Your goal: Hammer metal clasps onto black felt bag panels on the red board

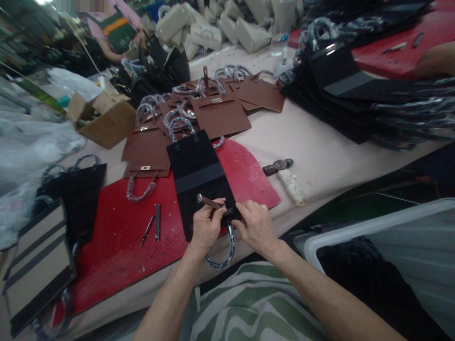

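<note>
A black bag panel (199, 176) lies on a red board, with plastic-wrapped handles at its far and near ends. My left hand (206, 226) is closed around a short metal punch (210, 201), which leans over the near end of the panel by a handle tab. My right hand (256, 222) has its thumb and forefinger at the panel's near right edge, beside that tab, and seems to grip the edge. The near wrapped handle (232, 246) hangs between my wrists. The exact spot under the punch tip is hidden by my fingers.
A hammer (291, 187) with a wrapped grip lies right of the red board (117, 237). Two slim metal tools (157, 222) rest left. Brown bag panels (222, 118), a cardboard box (106, 121) and stacked black panels (330, 94) stand beyond. A pale bin (408, 213) is at right. Other people work opposite.
</note>
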A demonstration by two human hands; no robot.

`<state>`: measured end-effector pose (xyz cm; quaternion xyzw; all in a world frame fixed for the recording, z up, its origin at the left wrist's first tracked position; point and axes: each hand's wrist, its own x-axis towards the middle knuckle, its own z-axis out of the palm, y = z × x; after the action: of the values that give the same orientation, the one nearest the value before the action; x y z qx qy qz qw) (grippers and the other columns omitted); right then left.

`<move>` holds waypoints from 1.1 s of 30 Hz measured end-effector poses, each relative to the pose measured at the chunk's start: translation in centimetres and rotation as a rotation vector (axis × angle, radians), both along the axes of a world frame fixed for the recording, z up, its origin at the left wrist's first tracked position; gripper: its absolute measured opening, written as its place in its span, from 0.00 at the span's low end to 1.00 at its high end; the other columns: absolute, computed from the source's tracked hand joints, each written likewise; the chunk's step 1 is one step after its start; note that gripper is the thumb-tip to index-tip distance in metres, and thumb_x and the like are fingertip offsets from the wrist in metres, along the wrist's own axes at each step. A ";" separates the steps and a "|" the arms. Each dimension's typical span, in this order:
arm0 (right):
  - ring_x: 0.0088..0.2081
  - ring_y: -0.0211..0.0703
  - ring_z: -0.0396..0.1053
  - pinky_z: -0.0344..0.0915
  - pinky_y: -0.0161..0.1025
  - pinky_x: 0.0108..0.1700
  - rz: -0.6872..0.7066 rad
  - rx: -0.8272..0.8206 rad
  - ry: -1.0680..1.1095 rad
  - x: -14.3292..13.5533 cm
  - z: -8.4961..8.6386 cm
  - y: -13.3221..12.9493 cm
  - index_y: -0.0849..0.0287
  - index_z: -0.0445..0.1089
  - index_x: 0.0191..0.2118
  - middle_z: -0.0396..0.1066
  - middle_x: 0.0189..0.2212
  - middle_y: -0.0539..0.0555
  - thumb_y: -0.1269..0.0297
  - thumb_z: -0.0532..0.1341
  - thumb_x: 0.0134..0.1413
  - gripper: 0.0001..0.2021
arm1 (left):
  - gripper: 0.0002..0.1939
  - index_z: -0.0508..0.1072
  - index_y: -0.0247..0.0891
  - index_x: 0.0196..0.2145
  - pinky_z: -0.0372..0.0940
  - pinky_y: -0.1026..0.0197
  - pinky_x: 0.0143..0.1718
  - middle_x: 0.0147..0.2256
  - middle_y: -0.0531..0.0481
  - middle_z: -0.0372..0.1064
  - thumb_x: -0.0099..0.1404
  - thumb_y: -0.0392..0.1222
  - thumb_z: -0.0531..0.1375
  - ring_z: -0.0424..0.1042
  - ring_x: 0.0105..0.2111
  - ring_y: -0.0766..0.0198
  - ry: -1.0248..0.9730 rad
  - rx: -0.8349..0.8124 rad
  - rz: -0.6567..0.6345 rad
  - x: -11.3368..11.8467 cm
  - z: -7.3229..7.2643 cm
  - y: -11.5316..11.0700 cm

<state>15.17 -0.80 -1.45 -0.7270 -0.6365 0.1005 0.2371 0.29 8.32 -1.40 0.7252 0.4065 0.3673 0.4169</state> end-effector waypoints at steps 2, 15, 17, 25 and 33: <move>0.44 0.51 0.64 0.53 0.44 0.43 0.035 -0.004 0.021 0.3 0.0 -0.2 0.61 0.68 0.54 0.69 0.42 0.57 0.64 0.64 0.59 0.18 | 0.07 0.77 0.38 0.39 0.73 0.52 0.51 0.44 0.45 0.80 0.65 0.40 0.60 0.79 0.46 0.56 0.005 0.031 0.007 0.1 -0.1 -0.1; 0.43 0.49 0.65 0.52 0.43 0.43 0.005 -0.019 0.016 1.8 -0.1 -0.3 0.55 0.73 0.46 0.71 0.39 0.55 0.62 0.66 0.58 0.10 | 0.07 0.77 0.38 0.39 0.73 0.51 0.52 0.44 0.44 0.79 0.64 0.41 0.61 0.78 0.47 0.56 0.003 -0.035 0.007 -0.2 0.0 0.3; 0.43 0.49 0.65 0.52 0.43 0.42 0.004 -0.009 0.016 1.8 -0.3 -0.4 0.55 0.74 0.46 0.70 0.39 0.54 0.62 0.66 0.58 0.10 | 0.07 0.77 0.38 0.39 0.73 0.51 0.51 0.44 0.45 0.79 0.64 0.41 0.61 0.79 0.46 0.56 0.013 0.028 0.007 0.0 -0.1 0.0; 0.43 0.49 0.65 0.52 0.44 0.42 -0.010 -0.001 0.001 1.5 -0.4 -0.5 0.56 0.74 0.46 0.70 0.39 0.55 0.62 0.65 0.59 0.10 | 0.06 0.76 0.38 0.40 0.73 0.52 0.50 0.44 0.44 0.79 0.65 0.38 0.60 0.79 0.45 0.56 0.072 0.222 0.025 0.5 -0.4 -1.1; 0.43 0.47 0.66 0.54 0.43 0.43 0.007 -0.013 0.024 1.4 0.0 -0.6 0.55 0.74 0.45 0.71 0.39 0.55 0.66 0.63 0.59 0.09 | 0.06 0.76 0.39 0.39 0.73 0.50 0.53 0.45 0.44 0.79 0.65 0.39 0.61 0.78 0.47 0.55 0.096 0.200 -0.037 0.3 -0.4 -0.6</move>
<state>16.62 -1.41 -1.49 -0.7249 -0.6356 0.1140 0.2398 0.57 7.75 -1.79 0.7874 0.3740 0.3632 0.3290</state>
